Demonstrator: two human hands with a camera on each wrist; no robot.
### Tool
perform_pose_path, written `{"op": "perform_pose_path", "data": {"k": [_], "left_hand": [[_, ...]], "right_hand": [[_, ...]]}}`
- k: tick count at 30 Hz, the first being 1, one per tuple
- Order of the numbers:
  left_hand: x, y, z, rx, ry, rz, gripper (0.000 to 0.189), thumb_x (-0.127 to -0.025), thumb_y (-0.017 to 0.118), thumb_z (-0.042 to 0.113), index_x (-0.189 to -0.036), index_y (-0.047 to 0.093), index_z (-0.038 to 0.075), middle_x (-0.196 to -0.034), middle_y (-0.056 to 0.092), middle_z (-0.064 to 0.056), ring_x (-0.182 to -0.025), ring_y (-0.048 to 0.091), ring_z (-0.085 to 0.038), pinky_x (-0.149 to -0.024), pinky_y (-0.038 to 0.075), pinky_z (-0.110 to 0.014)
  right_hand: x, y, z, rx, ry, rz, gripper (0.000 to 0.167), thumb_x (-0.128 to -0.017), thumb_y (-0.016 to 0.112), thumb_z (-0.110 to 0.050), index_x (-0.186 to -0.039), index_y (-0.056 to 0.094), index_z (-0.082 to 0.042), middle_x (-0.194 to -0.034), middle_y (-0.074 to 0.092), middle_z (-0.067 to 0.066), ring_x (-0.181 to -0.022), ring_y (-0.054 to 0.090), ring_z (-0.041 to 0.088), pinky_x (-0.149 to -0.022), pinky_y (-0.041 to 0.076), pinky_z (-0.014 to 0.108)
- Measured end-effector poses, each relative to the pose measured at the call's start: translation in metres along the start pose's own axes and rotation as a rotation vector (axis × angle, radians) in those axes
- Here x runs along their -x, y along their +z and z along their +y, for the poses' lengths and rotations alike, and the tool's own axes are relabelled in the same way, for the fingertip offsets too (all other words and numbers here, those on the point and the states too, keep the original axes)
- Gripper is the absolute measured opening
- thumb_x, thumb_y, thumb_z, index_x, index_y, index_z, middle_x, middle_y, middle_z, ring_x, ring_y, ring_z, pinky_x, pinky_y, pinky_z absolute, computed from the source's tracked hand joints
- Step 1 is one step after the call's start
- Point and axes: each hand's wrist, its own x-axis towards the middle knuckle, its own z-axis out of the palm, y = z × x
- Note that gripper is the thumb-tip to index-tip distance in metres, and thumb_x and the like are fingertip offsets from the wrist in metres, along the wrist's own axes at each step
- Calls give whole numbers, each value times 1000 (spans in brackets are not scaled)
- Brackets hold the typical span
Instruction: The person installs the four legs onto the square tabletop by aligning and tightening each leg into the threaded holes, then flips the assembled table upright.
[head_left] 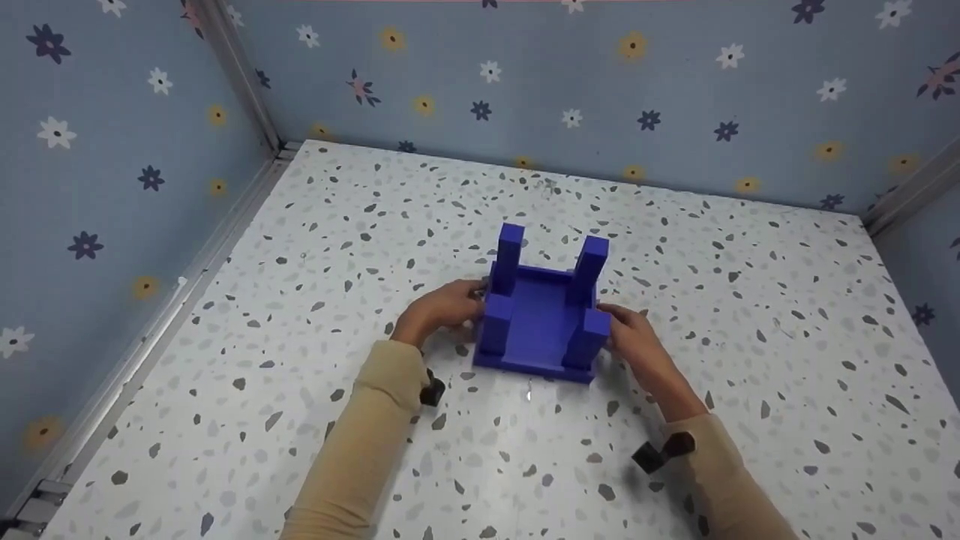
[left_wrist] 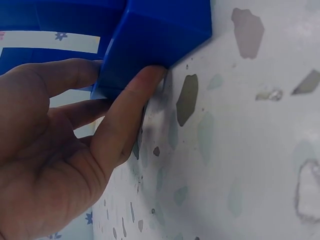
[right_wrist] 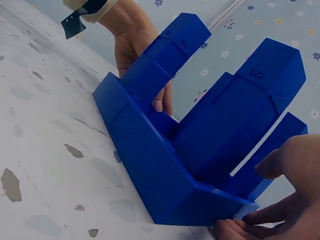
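Observation:
A blue plastic piece shaped like a small upturned table [head_left: 541, 324] stands on the speckled tabletop, legs pointing up. Its flat base has a raised rim, and a thick square leg [right_wrist: 250, 95] rises at each corner; some legs bear raised numbers. My left hand [head_left: 446, 306] holds the base's left side. In the left wrist view, digits of this hand [left_wrist: 65, 150] lie against its wall and lower edge [left_wrist: 160, 35]. From the opposite side my right hand [head_left: 637, 341] grips the base; the right wrist view shows these fingers [right_wrist: 272, 217] at a bottom corner.
White speckled tabletop [head_left: 300, 300] surrounds the piece. Flower-patterned blue panels [head_left: 555, 90] stand at the back and both sides, with a metal rail [head_left: 172, 300] along the left edge. A black mount [head_left: 433, 391] sits on each sleeved wrist.

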Motion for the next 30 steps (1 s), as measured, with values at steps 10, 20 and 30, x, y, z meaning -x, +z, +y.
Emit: {"op": "perform_pose_path", "data": {"k": [10, 20, 30], "left_hand": [[1, 0, 1, -55, 25, -1, 54, -93, 52, 19, -145, 41, 13, -114, 61, -13, -91, 64, -22, -74, 56, -32], [0, 1, 2, -42, 42, 27, 57, -92, 54, 22, -147, 39, 15, -122, 60, -14, -96, 64, -23, -73, 56, -31], [3, 2, 5, 186, 109, 68, 62, -95, 55, 15, -151, 28, 19, -122, 58, -17, -102, 64, -26, -77, 58, -40]], "right_hand": [[0, 4, 0, -32, 8, 5, 52, -97, 42, -26, -143, 41, -1, -145, 43, 16, -131, 46, 30, -111, 35, 44], [4, 5, 4, -122, -51, 27, 52, -96, 45, -23, -145, 40, -5, -146, 44, 14, -130, 47, 27, -111, 36, 39], [7, 1, 2, -181, -111, 99, 47, -99, 46, -21, -146, 40, -14, -135, 54, 16, -85, 60, 6, -71, 49, 16]]}}
